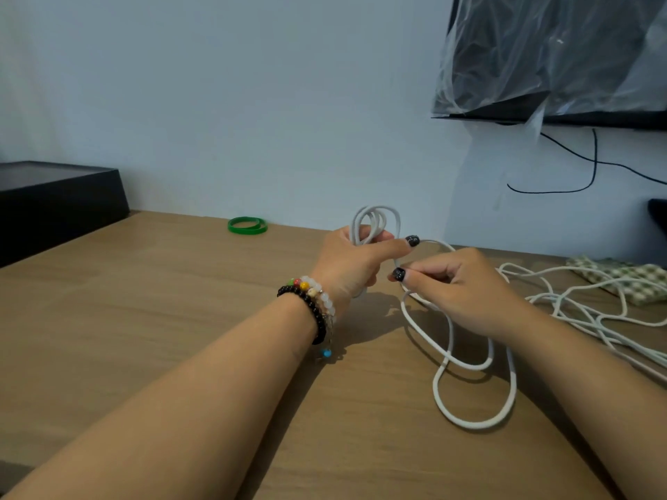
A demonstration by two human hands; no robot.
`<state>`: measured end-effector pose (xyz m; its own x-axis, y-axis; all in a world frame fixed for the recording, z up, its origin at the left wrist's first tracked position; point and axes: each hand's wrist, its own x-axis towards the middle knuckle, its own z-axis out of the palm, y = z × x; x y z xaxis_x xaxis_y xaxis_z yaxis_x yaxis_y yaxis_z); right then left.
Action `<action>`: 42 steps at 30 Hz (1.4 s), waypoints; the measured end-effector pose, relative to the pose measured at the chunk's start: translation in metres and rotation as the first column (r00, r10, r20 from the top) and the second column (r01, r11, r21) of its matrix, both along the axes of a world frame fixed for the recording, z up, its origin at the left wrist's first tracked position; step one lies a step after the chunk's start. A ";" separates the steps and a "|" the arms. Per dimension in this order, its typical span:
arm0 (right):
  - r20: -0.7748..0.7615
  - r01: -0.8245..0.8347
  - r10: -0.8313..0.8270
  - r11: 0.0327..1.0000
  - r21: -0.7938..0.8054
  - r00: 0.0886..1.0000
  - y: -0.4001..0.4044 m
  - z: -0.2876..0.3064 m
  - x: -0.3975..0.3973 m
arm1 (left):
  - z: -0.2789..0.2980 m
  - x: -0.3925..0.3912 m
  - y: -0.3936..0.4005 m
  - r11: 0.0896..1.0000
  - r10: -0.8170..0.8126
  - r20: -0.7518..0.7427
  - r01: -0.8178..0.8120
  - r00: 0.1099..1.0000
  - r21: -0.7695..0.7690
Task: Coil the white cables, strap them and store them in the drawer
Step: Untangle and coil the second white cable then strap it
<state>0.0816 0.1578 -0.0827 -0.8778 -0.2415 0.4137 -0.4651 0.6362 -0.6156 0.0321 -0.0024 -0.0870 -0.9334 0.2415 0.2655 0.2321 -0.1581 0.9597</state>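
Observation:
My left hand (352, 263) grips a small coil of white cable (375, 220), whose loops stick up above my fist. Just to its right, my right hand (458, 286) pinches the same cable between thumb and fingers. From there the loose cable (476, 424) falls in wide loops on the wooden table (162, 319) below my right wrist. More white cable (577, 308) lies tangled to the right. Two green bands (247, 225) lie at the back of the table, left of my hands.
A black box (54, 200) stands at the table's back left. A checked cloth (620, 279) lies at the far right under the tangled cable. On the wall hangs a plastic-covered black screen (559, 55) with a black wire (592, 164) below it.

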 end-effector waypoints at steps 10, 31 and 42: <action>0.057 -0.082 0.082 0.997 0.004 0.995 -0.012 0.001 0.005 | -0.003 0.003 0.006 0.991 0.135 -0.039 -0.135 0.990 0.001; 0.049 -0.087 0.090 0.995 -0.048 0.995 -0.010 0.002 0.003 | 0.014 0.002 0.003 0.915 -0.072 0.242 -0.033 0.968 0.403; -0.057 0.075 -0.079 0.995 -0.071 0.995 -0.003 -0.004 -0.007 | 0.025 -0.005 -0.010 0.726 -0.243 0.257 0.000 0.935 0.687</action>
<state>0.0744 0.1544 -0.0866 -0.8660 -0.1432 0.4792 -0.4535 0.6288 -0.6317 0.0269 -0.0127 -0.0625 -0.9669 0.2319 0.1067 -0.1226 -0.7883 0.6030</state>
